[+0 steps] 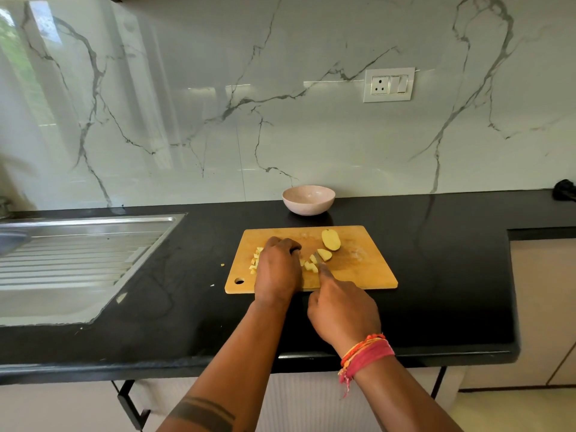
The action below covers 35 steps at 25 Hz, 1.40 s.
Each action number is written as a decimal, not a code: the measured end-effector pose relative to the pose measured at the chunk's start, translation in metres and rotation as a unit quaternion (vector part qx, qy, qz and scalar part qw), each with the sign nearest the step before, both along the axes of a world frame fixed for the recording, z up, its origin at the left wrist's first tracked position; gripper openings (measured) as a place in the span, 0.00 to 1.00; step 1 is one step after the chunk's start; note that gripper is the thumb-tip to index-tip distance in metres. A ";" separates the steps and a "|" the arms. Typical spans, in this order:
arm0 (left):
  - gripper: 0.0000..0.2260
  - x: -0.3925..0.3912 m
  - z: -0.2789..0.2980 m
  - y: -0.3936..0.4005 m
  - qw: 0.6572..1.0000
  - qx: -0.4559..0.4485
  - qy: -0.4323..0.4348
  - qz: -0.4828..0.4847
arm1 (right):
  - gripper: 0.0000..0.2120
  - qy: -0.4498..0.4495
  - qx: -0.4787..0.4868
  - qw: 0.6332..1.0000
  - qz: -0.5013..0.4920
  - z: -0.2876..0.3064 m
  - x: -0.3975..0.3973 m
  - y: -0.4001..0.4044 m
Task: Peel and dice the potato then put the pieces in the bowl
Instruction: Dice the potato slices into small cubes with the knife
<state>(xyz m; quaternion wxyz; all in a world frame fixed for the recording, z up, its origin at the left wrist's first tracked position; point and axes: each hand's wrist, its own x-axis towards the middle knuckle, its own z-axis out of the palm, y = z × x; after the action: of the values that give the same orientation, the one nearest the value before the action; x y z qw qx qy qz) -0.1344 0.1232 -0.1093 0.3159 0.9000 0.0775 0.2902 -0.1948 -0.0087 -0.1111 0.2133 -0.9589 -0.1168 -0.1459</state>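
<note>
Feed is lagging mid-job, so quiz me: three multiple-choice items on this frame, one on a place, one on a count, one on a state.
1. Where is the bowl?
A. behind the cutting board
B. in the sink
C. on the board

2. How many large uncut potato pieces lie on the board?
A. none
B. two
C. five

3. What does the bowl seem to hold?
A. dice
B. water
C. nothing visible

Answers: 1 A, it stands by the wall beyond the board. 2 B, two halves lie beside the dice. 3 C, its visible inside is bare.

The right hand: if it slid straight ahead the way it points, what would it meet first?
Probably the small potato chunk just past the right hand and its knife, then the bigger half; depth is hard to judge.
</note>
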 end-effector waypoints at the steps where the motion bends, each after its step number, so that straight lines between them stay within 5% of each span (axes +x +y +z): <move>1: 0.10 0.000 0.001 0.002 1.000 -0.024 -0.012 0.006 | 0.28 0.002 -0.001 1.000 0.004 0.001 0.001 0.008; 7: 0.10 -0.006 0.004 0.020 0.990 -0.126 -0.041 0.046 | 0.28 0.023 0.041 0.998 0.049 0.012 0.011 0.046; 14: 0.09 -0.005 0.004 0.004 0.993 -0.120 -0.004 -0.007 | 0.29 0.009 0.007 1.000 -0.020 0.001 -0.001 0.006; 23: 0.09 -0.006 0.006 0.016 0.973 -0.231 -0.011 0.023 | 0.27 0.047 0.037 0.996 0.066 0.011 0.027 0.037; 29: 0.11 0.000 0.014 -0.012 0.997 -0.061 0.000 -0.043 | 0.25 0.038 0.121 0.992 -0.015 0.011 0.045 -0.013; 35: 0.19 0.031 0.017 -0.036 0.970 0.168 0.155 -0.086 | 0.24 0.066 0.181 0.981 -0.027 0.005 0.052 -0.028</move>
<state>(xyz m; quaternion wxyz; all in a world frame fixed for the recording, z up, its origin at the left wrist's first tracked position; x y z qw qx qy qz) -0.1034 0.0873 -0.0924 0.1685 0.9774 -0.0024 0.1275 -0.1430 -0.0365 -0.1057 0.3865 -0.9149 -0.0482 -0.1064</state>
